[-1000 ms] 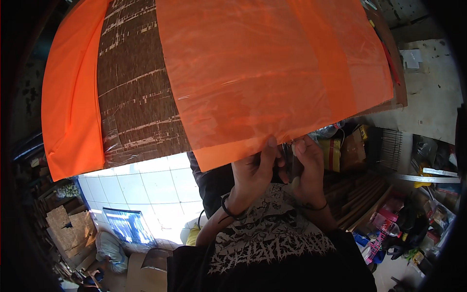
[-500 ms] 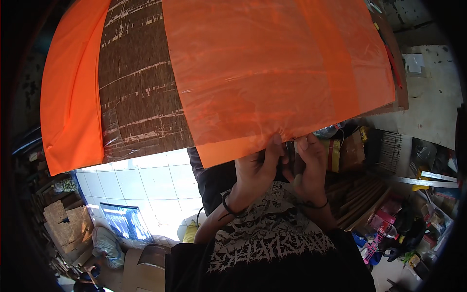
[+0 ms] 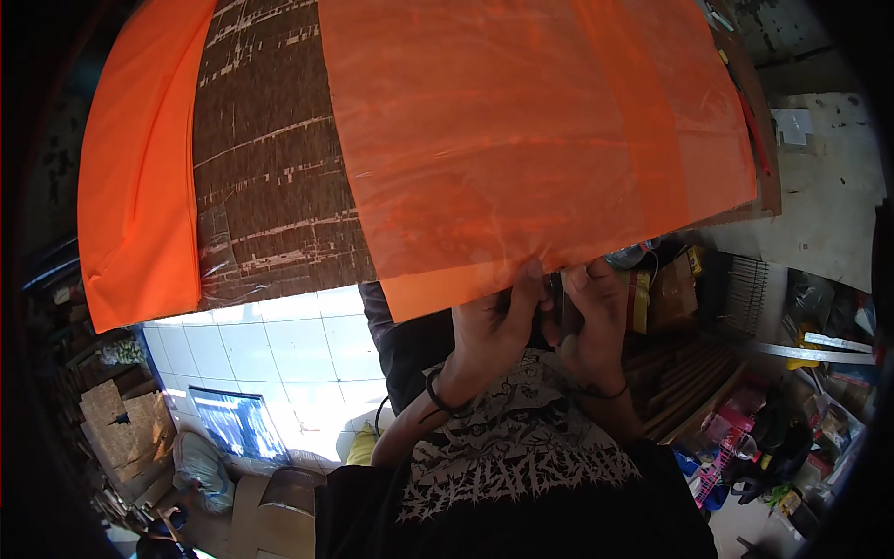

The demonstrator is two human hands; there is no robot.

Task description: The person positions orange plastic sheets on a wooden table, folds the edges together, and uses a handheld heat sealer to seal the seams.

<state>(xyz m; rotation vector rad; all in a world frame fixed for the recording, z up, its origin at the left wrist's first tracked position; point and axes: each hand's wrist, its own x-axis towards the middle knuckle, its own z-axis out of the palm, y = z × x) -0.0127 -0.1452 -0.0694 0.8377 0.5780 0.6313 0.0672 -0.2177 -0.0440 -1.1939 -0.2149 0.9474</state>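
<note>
A translucent orange plastic sheet (image 3: 503,130) lies over the right part of a worn brown wooden board (image 3: 270,140) and reaches past its near edge. At that edge my left hand (image 3: 495,326) is closed, its thumb pressed on the sheet's rim. Close beside it, my right hand (image 3: 598,312) has its fingers curled together just under the same rim. Whatever sits between the right fingertips is hidden in shadow. On the board's left side is a folded, brighter orange sheet (image 3: 140,186).
Red-handled tool (image 3: 754,130) lies along the board's right edge. A wire rack (image 3: 747,284), a metal ruler (image 3: 819,353) and a pink basket (image 3: 722,456) of clutter stand at the right. Below left are white floor tiles (image 3: 298,349), wood pieces (image 3: 126,424) and a stuffed plastic bag (image 3: 203,475).
Both hands keep almost the same place at the sheet's edge, with only a tiny shift of the fingers. The view has moved slightly.
</note>
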